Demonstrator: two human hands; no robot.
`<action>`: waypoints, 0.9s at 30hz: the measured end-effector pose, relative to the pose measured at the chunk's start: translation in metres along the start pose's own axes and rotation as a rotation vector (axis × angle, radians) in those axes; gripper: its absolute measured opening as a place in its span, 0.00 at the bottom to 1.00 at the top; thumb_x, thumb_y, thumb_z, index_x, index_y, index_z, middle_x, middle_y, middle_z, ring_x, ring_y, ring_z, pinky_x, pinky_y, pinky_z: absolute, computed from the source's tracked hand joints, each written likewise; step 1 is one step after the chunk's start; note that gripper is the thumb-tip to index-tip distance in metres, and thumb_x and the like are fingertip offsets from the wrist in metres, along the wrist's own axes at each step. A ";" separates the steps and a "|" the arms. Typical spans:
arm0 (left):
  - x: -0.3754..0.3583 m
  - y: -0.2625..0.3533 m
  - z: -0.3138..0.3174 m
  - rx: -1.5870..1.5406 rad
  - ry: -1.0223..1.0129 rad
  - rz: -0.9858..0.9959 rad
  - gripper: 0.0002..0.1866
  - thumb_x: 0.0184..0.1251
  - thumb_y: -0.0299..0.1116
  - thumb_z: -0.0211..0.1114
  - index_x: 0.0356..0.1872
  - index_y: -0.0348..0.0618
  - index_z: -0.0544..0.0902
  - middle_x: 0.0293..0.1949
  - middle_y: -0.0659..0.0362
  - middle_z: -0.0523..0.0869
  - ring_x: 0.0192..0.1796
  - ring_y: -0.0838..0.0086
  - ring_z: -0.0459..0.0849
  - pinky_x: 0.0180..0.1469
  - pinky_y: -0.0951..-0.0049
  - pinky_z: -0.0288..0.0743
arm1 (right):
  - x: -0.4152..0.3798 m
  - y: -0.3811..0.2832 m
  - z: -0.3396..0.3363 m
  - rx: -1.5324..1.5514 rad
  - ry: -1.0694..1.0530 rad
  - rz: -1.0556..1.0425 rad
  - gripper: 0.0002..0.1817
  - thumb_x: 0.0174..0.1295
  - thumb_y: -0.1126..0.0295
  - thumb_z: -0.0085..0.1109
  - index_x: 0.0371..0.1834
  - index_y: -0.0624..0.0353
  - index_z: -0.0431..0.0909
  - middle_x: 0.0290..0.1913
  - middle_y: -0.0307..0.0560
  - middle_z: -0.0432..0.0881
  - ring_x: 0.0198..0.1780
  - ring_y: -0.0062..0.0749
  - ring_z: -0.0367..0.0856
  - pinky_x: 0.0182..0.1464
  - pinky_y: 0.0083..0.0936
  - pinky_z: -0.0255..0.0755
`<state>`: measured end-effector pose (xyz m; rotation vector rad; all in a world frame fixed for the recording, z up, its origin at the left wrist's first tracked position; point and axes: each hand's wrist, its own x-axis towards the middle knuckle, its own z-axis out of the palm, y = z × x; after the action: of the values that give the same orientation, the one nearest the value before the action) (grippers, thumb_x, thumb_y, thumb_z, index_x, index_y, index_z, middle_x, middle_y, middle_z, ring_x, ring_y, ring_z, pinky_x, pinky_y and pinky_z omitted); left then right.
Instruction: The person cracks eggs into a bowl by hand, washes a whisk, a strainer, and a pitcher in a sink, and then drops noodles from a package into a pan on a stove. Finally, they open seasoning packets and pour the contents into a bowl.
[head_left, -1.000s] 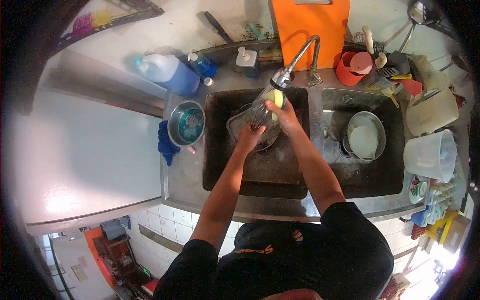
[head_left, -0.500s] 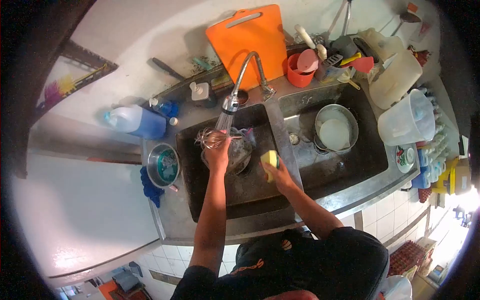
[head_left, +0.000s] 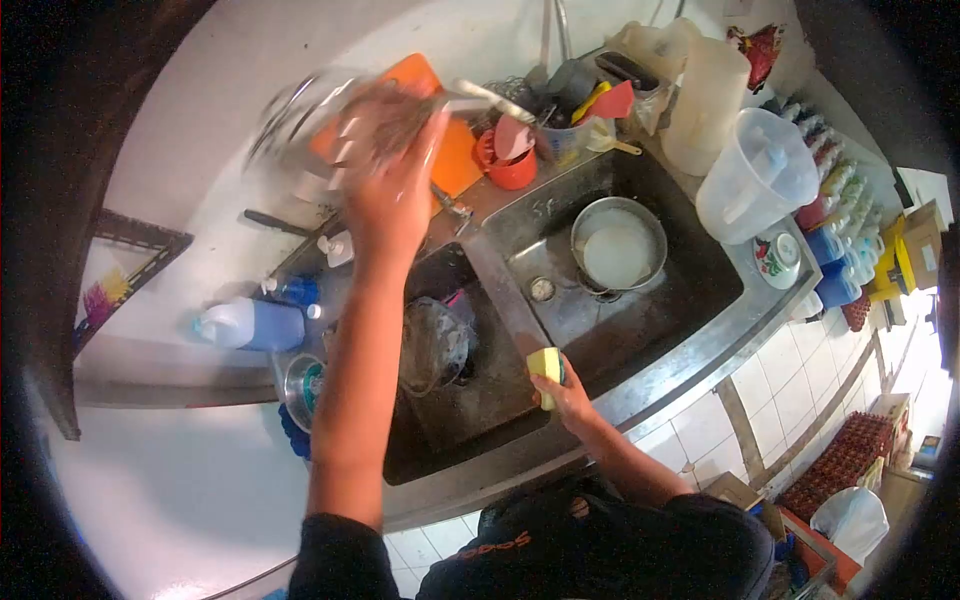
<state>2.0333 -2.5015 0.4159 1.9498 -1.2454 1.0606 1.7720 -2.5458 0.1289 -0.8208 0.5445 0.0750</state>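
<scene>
My left hand (head_left: 388,215) is raised high in front of the wall, closed around a wire whisk (head_left: 300,120) that is smeared by motion. Hand and whisk overlap the orange cutting board (head_left: 455,165) in this view and hide much of the tap (head_left: 452,206). A yellow sponge with a green side (head_left: 545,370) is gripped in my right hand (head_left: 572,396), over the near end of the divider between the two basins. In the left basin lies a clear, wet-looking bowl or bag (head_left: 432,345), partly behind my left forearm.
A metal pot (head_left: 652,275) of cloudy water stands in the right basin. Behind it are a red cup (head_left: 513,174) and a utensil holder (head_left: 565,140). Clear plastic tubs (head_left: 740,205) line the right side. A blue-liquid jug (head_left: 270,325) and a metal bowl (head_left: 300,385) stand left.
My left hand has lifted the whisk from under the running tap up toward the wall. My right hand still holds the sponge, now nearer the divider. The view has shifted right.
</scene>
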 end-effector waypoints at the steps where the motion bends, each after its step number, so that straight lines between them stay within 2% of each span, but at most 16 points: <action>1: 0.013 -0.013 0.035 -0.191 0.017 -0.054 0.13 0.58 0.22 0.65 0.45 0.36 0.78 0.43 0.59 0.83 0.45 0.77 0.80 0.47 0.77 0.75 | -0.008 -0.004 -0.004 0.031 0.027 0.003 0.26 0.58 0.69 0.63 0.59 0.54 0.64 0.39 0.38 0.77 0.30 0.22 0.75 0.31 0.21 0.71; 2: 0.025 -0.019 0.071 -0.383 0.033 -0.108 0.12 0.59 0.22 0.65 0.45 0.36 0.78 0.43 0.59 0.83 0.46 0.77 0.80 0.47 0.77 0.74 | -0.016 -0.008 -0.010 0.013 0.031 0.011 0.26 0.58 0.70 0.62 0.60 0.53 0.63 0.38 0.38 0.75 0.31 0.22 0.75 0.32 0.20 0.70; 3: 0.036 -0.015 0.096 -0.851 -0.015 -0.504 0.13 0.58 0.23 0.66 0.45 0.36 0.77 0.43 0.60 0.83 0.46 0.77 0.80 0.46 0.77 0.74 | -0.026 -0.014 -0.015 0.008 0.035 0.003 0.26 0.58 0.70 0.62 0.60 0.53 0.63 0.38 0.38 0.75 0.31 0.22 0.75 0.32 0.20 0.70; 4: 0.040 -0.022 0.129 -0.937 0.012 -0.483 0.14 0.56 0.25 0.68 0.44 0.37 0.78 0.41 0.60 0.83 0.43 0.78 0.81 0.45 0.76 0.74 | -0.037 -0.020 -0.020 0.026 0.046 -0.037 0.26 0.59 0.70 0.61 0.61 0.52 0.63 0.38 0.38 0.75 0.32 0.22 0.75 0.32 0.20 0.70; 5: 0.044 -0.040 0.161 -0.630 -0.057 -0.382 0.15 0.54 0.25 0.69 0.44 0.39 0.78 0.39 0.60 0.84 0.42 0.79 0.82 0.43 0.77 0.75 | -0.045 -0.023 -0.026 0.043 0.057 -0.076 0.27 0.60 0.70 0.60 0.61 0.51 0.62 0.39 0.39 0.75 0.32 0.22 0.75 0.32 0.21 0.70; 7: 0.047 -0.048 0.205 -0.580 -0.116 -0.501 0.16 0.52 0.25 0.70 0.44 0.39 0.78 0.37 0.59 0.85 0.40 0.77 0.82 0.43 0.75 0.75 | -0.063 -0.027 -0.045 0.004 0.074 -0.108 0.27 0.61 0.69 0.60 0.63 0.50 0.61 0.40 0.40 0.75 0.32 0.23 0.74 0.33 0.21 0.71; 9: 0.046 -0.049 0.234 -0.428 -0.094 -0.563 0.11 0.47 0.31 0.70 0.30 0.41 0.79 0.27 0.59 0.84 0.32 0.70 0.83 0.38 0.70 0.74 | -0.084 -0.034 -0.056 0.075 0.204 -0.086 0.28 0.59 0.71 0.58 0.64 0.51 0.61 0.49 0.46 0.76 0.42 0.28 0.74 0.39 0.24 0.74; 11: 0.047 -0.054 0.260 -0.429 -0.162 -0.689 0.16 0.42 0.32 0.71 0.33 0.42 0.78 0.29 0.59 0.84 0.35 0.69 0.83 0.41 0.69 0.74 | -0.098 -0.033 -0.078 0.061 0.224 -0.098 0.29 0.59 0.70 0.58 0.64 0.51 0.60 0.51 0.48 0.75 0.44 0.29 0.74 0.40 0.24 0.74; 15: 0.040 -0.065 0.277 -0.478 -0.203 -0.961 0.35 0.41 0.35 0.74 0.54 0.34 0.69 0.51 0.46 0.77 0.51 0.60 0.77 0.52 0.64 0.71 | -0.120 -0.032 -0.102 0.131 0.389 -0.142 0.29 0.59 0.69 0.57 0.64 0.52 0.60 0.51 0.50 0.75 0.43 0.29 0.75 0.39 0.25 0.74; 17: 0.037 -0.068 0.275 -0.210 -0.041 -0.829 0.48 0.42 0.39 0.75 0.64 0.33 0.57 0.57 0.43 0.69 0.59 0.53 0.71 0.60 0.61 0.67 | -0.126 -0.035 -0.106 0.174 0.397 -0.159 0.29 0.60 0.69 0.57 0.64 0.52 0.60 0.51 0.50 0.75 0.42 0.29 0.75 0.38 0.24 0.73; 19: 0.038 -0.043 0.252 -0.061 0.048 -0.759 0.47 0.46 0.42 0.72 0.65 0.34 0.55 0.58 0.41 0.66 0.60 0.50 0.69 0.62 0.56 0.64 | -0.126 -0.034 -0.111 0.156 0.413 -0.172 0.29 0.60 0.69 0.57 0.64 0.52 0.60 0.50 0.50 0.75 0.41 0.29 0.75 0.38 0.24 0.73; 21: 0.038 -0.035 0.240 0.398 -0.324 -0.555 0.39 0.54 0.42 0.66 0.63 0.37 0.59 0.61 0.40 0.62 0.59 0.49 0.69 0.61 0.50 0.63 | -0.126 -0.036 -0.111 0.138 0.419 -0.186 0.28 0.60 0.69 0.57 0.64 0.52 0.60 0.50 0.50 0.75 0.40 0.29 0.75 0.37 0.24 0.73; 22: 0.045 -0.017 0.232 0.311 -0.356 -0.691 0.32 0.64 0.32 0.49 0.71 0.48 0.51 0.70 0.44 0.54 0.70 0.46 0.53 0.71 0.47 0.41 | -0.126 -0.039 -0.109 0.153 0.412 -0.181 0.28 0.60 0.69 0.57 0.65 0.52 0.60 0.50 0.49 0.75 0.41 0.29 0.75 0.38 0.24 0.73; 23: 0.042 -0.005 0.226 0.308 -0.359 -0.692 0.32 0.64 0.32 0.49 0.71 0.48 0.51 0.70 0.44 0.54 0.70 0.46 0.53 0.71 0.47 0.41 | -0.126 -0.041 -0.107 0.168 0.406 -0.178 0.29 0.60 0.70 0.56 0.65 0.52 0.60 0.50 0.49 0.75 0.41 0.29 0.75 0.39 0.24 0.73; 25: 0.033 0.017 0.213 0.616 0.223 -0.164 0.27 0.57 0.38 0.60 0.56 0.38 0.67 0.56 0.41 0.68 0.56 0.48 0.71 0.56 0.47 0.65 | -0.129 -0.041 -0.104 0.164 0.428 -0.186 0.29 0.60 0.69 0.57 0.65 0.53 0.60 0.50 0.49 0.75 0.43 0.29 0.74 0.40 0.24 0.73; 27: -0.004 0.054 0.214 0.279 -0.047 -0.263 0.24 0.55 0.32 0.57 0.55 0.36 0.69 0.49 0.41 0.74 0.56 0.46 0.70 0.57 0.47 0.63 | -0.132 -0.044 -0.102 0.184 0.439 -0.247 0.29 0.60 0.68 0.57 0.65 0.54 0.60 0.51 0.49 0.75 0.44 0.29 0.74 0.41 0.25 0.73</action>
<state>2.0488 -2.6930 0.3067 2.2850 -0.8678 1.1024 1.6260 -2.6299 0.1663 -0.7197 0.8434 -0.3857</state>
